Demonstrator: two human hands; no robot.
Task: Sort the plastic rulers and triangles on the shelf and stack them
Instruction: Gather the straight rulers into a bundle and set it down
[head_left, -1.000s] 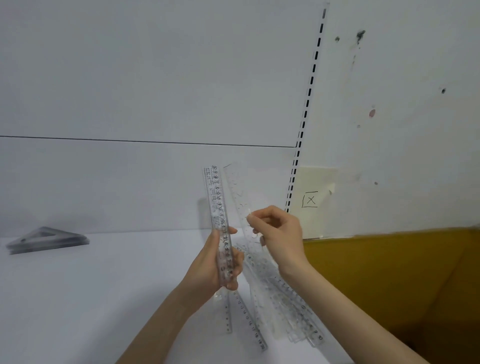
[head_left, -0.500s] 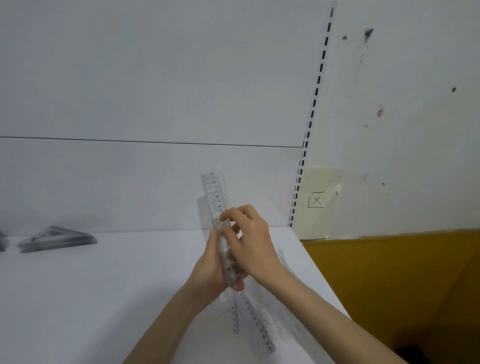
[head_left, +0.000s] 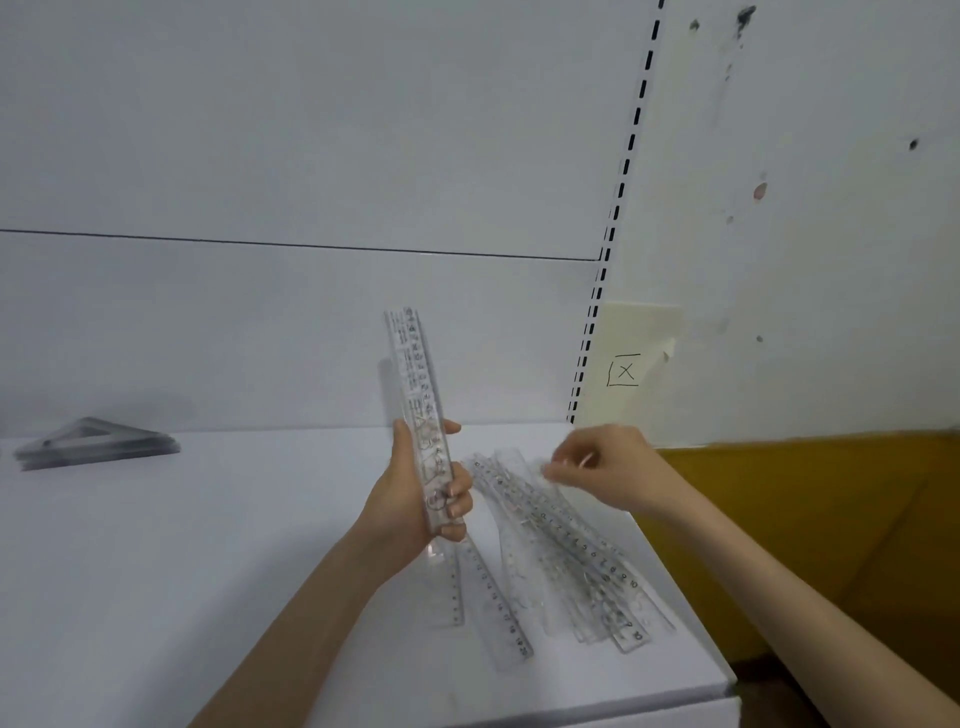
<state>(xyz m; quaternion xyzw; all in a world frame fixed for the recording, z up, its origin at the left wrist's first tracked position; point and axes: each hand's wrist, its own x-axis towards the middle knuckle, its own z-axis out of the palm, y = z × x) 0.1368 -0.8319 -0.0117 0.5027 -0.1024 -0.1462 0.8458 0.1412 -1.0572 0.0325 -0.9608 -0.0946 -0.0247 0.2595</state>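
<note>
My left hand (head_left: 415, 499) grips a small bundle of clear plastic rulers (head_left: 418, 384), held nearly upright above the white shelf (head_left: 208, 571). A loose pile of several clear rulers (head_left: 566, 551) lies on the shelf to the right, fanned toward the front edge. My right hand (head_left: 602, 470) hovers over the far end of that pile, its fingertips curled and blurred at the end of one ruler; whether it pinches it is unclear. A stack of clear triangles (head_left: 98, 441) lies at the far left by the back wall.
The shelf's right edge (head_left: 691, 613) drops off just beyond the pile, with a yellow-brown surface (head_left: 831, 519) below. A slotted upright (head_left: 608, 249) runs up the back wall, and a pale note marked with an X (head_left: 626, 371) hangs beside it.
My right hand has left the bundle in my left hand and moved right and down to the pile on the shelf. The bundle stays upright.
</note>
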